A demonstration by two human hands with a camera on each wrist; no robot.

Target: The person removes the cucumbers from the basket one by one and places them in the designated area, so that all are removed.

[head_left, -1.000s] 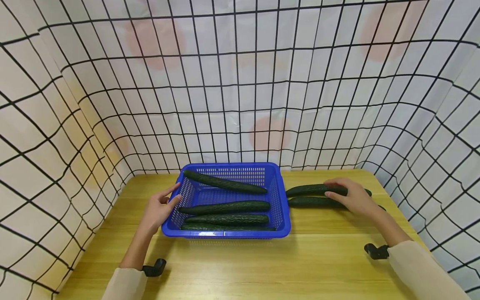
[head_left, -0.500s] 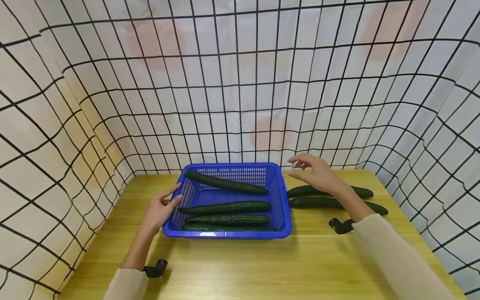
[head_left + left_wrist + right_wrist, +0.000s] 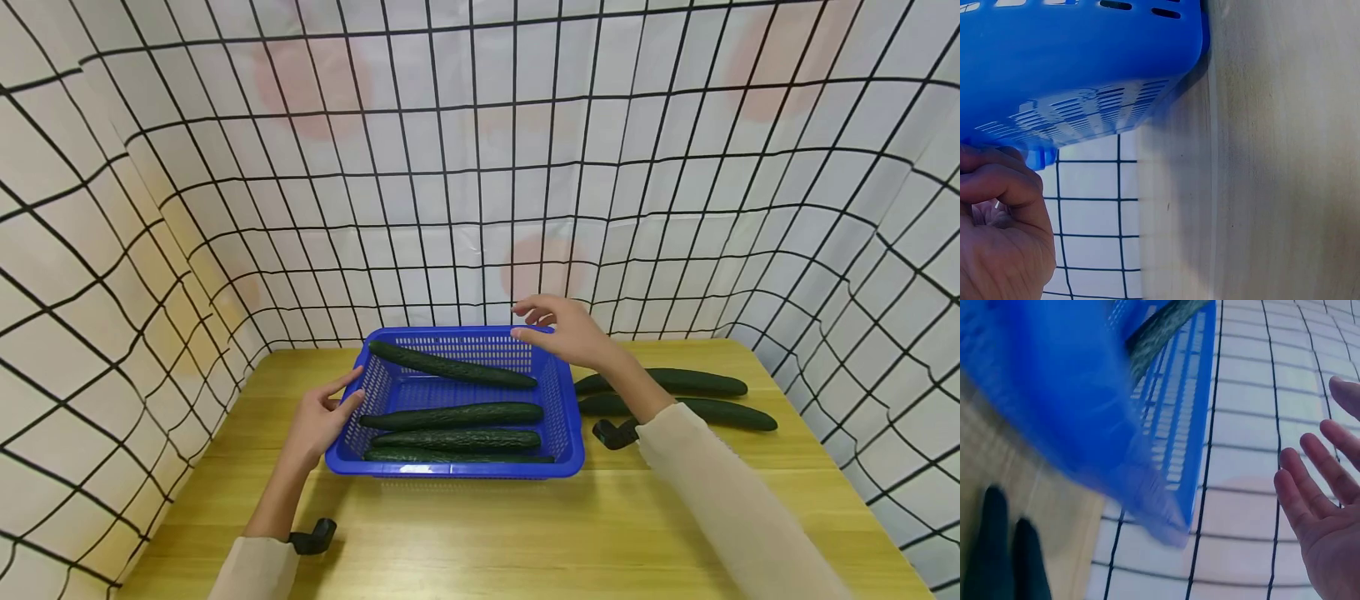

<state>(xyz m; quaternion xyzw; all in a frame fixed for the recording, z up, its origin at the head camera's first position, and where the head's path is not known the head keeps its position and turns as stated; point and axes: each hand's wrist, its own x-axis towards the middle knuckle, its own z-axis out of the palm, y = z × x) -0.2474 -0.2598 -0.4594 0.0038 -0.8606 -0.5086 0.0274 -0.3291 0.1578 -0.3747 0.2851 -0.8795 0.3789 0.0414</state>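
A blue plastic basket [image 3: 450, 469] with slotted walls stands on the table, several dark green cucumbers lying lengthwise inside. One cucumber [image 3: 453, 367] slants along the back wall; the others, such as this cucumber [image 3: 453, 415], lie toward the front. My left hand [image 3: 315, 425] holds the basket's left rim, its curled fingers [image 3: 1007, 184] against the rim in the left wrist view. Above the basket's back right corner, my right hand [image 3: 566, 333] hovers with fingers apart and nothing in it. Two more cucumbers, the back one [image 3: 697, 382] and the front one [image 3: 731, 413], lie right of the basket.
The wooden table [image 3: 480, 542] extends in front of the basket. A white wall covering with a black grid [image 3: 480, 200] surrounds the back and sides. Black wrist cameras [image 3: 617, 433] stick out from both wrists.
My right hand has left the two cucumbers on the right, risen, and moved left over the basket's back right corner, carrying nothing. My left hand and the basket have stayed put.
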